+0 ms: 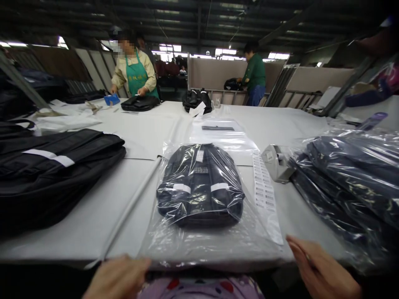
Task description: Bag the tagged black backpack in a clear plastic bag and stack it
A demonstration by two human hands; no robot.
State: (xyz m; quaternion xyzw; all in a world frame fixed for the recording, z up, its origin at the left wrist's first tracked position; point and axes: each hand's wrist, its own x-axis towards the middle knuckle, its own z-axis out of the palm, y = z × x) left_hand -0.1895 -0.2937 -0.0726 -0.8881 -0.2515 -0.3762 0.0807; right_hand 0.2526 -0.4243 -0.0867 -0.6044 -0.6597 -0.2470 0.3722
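**Bagged backpack at the near edge of the table**

A dark backpack (199, 185) lies flat inside a clear plastic bag (174, 241), close to the near edge of the white table (93, 216) and about midway along it. The bag's open end reaches the near edge, where its loose film spreads flat on the table.

The left hand (118, 277) sits at the near edge, its fingers curled loosely toward the bag's near left corner; whether they pinch the film I cannot tell, since the hand is blurred. The right hand (321, 270) is at the near edge just right of the bag, fingers fairly straight and close together, pointing toward the bag's near right corner and holding nothing that shows.

A strip of barcode labels (264, 189) lies along the right side of the bag, running away from the near edge. Beyond it stands a grey tape dispenser (276, 162). Toward the right edge is a stack of bagged dark backpacks (349, 182) (already in glossy film). Near the left edge lies a pile of unbagged black backpacks (52, 170). More flat plastic bags (218, 128) lie farther up the table.

At the far edge a person in a green apron (135, 74) has hands on a black bag (140, 103), and another person in a green top (254, 77) stands behind the table.
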